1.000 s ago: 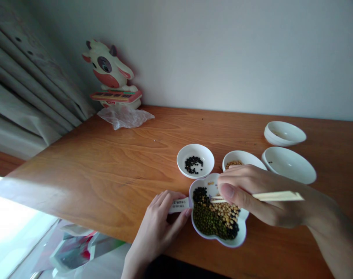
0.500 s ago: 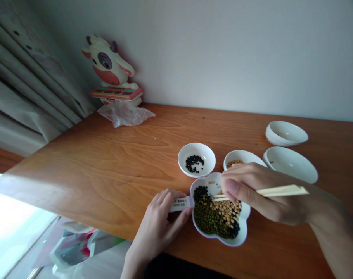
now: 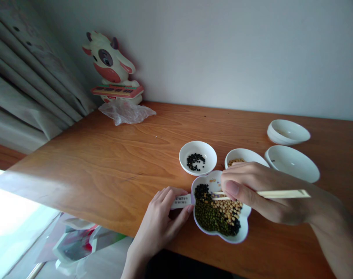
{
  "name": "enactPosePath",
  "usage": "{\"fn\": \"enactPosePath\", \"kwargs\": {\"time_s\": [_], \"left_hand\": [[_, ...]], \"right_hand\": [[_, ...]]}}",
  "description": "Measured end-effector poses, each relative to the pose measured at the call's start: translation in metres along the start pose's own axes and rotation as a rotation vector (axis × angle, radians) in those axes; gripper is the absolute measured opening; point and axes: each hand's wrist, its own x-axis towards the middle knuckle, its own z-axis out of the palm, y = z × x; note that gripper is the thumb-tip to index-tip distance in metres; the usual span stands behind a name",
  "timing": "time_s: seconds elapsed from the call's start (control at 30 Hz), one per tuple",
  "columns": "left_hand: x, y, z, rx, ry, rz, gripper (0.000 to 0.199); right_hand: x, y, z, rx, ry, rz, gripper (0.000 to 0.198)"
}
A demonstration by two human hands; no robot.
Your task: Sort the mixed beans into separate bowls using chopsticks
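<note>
My left hand pinches the labelled handle of a white, flower-shaped dish with a purple rim. Inside it lie green beans, yellow soybeans and black beans, partly mixed. My right hand is closed round a pair of light wooden chopsticks. Their tips are slightly apart over the border of the black beans and soybeans; I see no bean between them. A white bowl with black beans stands just behind the dish. Partly hidden by my right hand, another bowl holds soybeans.
Two more white bowls stand at the right, one nearer with a few dark specks, one farther back. A cow-shaped toy keyboard and a crumpled plastic bag are at the back left. The wooden table's front edge runs past a floor-level container.
The chopstick tips have spread a little apart over the beans. My left hand keeps its hold on the handle. The whole view has shifted very slightly.
</note>
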Motion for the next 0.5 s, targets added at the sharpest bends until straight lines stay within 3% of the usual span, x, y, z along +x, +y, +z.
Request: {"fn": "enactPosePath", "kwargs": {"time_s": [0.5], "left_hand": [[-0.0015, -0.0008, 0.0008, -0.002, -0.001, 0.005, 0.023]], "right_hand": [[0.0002, -0.0025, -0.0020, -0.007, 0.065, -0.009, 0.045]]}}
